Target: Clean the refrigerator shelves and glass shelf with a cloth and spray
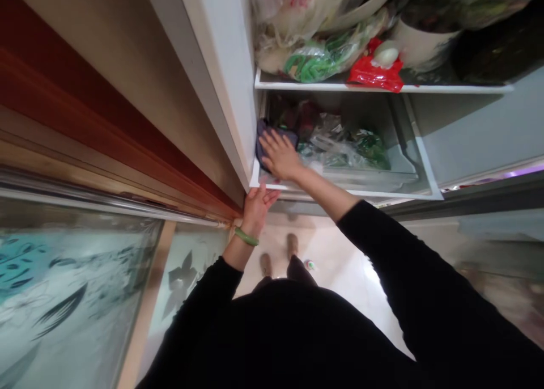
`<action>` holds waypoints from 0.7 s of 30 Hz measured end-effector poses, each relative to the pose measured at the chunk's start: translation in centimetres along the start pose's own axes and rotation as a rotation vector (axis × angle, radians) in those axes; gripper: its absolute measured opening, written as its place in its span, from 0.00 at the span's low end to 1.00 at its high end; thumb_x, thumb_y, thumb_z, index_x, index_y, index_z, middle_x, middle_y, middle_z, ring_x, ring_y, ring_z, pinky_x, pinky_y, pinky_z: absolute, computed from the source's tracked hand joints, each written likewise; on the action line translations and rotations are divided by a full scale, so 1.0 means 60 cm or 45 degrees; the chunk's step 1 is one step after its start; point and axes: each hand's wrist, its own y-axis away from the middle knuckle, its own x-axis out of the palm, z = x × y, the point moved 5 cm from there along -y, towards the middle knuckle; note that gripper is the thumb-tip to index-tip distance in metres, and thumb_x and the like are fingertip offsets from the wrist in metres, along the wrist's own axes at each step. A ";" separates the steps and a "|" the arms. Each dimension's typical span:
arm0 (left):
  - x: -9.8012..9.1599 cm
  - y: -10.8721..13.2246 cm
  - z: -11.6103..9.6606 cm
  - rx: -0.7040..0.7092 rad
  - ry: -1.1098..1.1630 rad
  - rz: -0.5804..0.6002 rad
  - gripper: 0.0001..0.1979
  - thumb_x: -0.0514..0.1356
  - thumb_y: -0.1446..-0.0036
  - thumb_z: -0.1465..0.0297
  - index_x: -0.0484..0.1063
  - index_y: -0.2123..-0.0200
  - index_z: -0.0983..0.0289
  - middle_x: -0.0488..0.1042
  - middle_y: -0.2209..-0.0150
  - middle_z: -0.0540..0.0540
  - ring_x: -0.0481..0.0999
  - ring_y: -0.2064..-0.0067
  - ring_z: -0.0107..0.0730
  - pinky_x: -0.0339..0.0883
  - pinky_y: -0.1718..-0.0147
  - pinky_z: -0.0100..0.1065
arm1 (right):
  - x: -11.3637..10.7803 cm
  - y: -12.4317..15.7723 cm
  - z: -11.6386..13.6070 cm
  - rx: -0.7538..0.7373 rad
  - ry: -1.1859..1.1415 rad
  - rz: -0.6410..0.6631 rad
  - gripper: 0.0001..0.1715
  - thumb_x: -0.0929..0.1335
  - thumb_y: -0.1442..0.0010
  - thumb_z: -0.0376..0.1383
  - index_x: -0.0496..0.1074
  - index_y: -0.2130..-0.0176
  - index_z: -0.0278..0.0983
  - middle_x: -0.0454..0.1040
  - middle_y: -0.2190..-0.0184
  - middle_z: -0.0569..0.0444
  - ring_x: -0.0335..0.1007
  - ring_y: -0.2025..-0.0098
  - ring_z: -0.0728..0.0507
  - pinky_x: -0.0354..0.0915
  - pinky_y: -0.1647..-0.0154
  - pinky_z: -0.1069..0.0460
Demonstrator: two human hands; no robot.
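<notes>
My right hand (pixel 280 155) lies flat, fingers spread, on a dark grey-purple cloth (pixel 264 129). The cloth is bunched under the palm at the left end of a glass fridge shelf with a white frame (pixel 382 195). My left hand (pixel 256 210), with a green bangle (pixel 246 236) at its wrist, is by the front left corner of that frame. Its fingers are stretched out and seem to touch the edge; nothing shows in them. Through the glass I see a drawer with plastic-bagged greens (pixel 372 148).
On the upper shelf (pixel 327 87) are bagged foods with green strands (pixel 312 63), a red bag (pixel 376 74) with a pale egg (pixel 386 54), and a white bowl (pixel 425 43). The fridge wall (pixel 225 66) and a wooden door frame (pixel 127 111) stand close on the left.
</notes>
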 end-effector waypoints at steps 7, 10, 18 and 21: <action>0.009 0.013 -0.006 0.019 0.017 0.025 0.13 0.54 0.25 0.72 0.74 0.43 0.64 0.85 0.57 0.58 0.88 0.58 0.37 0.72 0.38 0.46 | -0.026 -0.008 -0.014 0.149 0.082 0.047 0.39 0.58 0.25 0.44 0.54 0.22 0.33 0.48 0.20 0.44 0.38 0.19 0.29 0.42 0.22 0.28; 0.008 0.012 -0.003 0.023 0.018 0.023 0.13 0.56 0.25 0.71 0.75 0.43 0.63 0.86 0.57 0.58 0.87 0.60 0.36 0.73 0.40 0.43 | -0.023 -0.070 -0.004 0.341 0.104 0.012 0.39 0.57 0.24 0.42 0.53 0.22 0.28 0.47 0.20 0.41 0.37 0.18 0.29 0.40 0.21 0.28; 0.002 0.001 0.005 0.047 0.075 -0.050 0.04 0.61 0.29 0.70 0.75 0.56 0.64 0.83 0.69 0.53 0.86 0.66 0.33 0.75 0.46 0.40 | -0.006 0.023 0.036 -0.036 0.044 0.099 0.39 0.60 0.26 0.44 0.56 0.23 0.34 0.49 0.21 0.46 0.39 0.18 0.32 0.42 0.21 0.31; 0.002 0.002 0.007 0.062 0.085 0.009 0.07 0.62 0.30 0.69 0.76 0.51 0.64 0.86 0.60 0.58 0.87 0.63 0.34 0.76 0.48 0.39 | -0.021 -0.067 0.003 0.218 0.086 0.108 0.41 0.58 0.26 0.43 0.52 0.22 0.29 0.47 0.20 0.42 0.37 0.18 0.31 0.40 0.21 0.30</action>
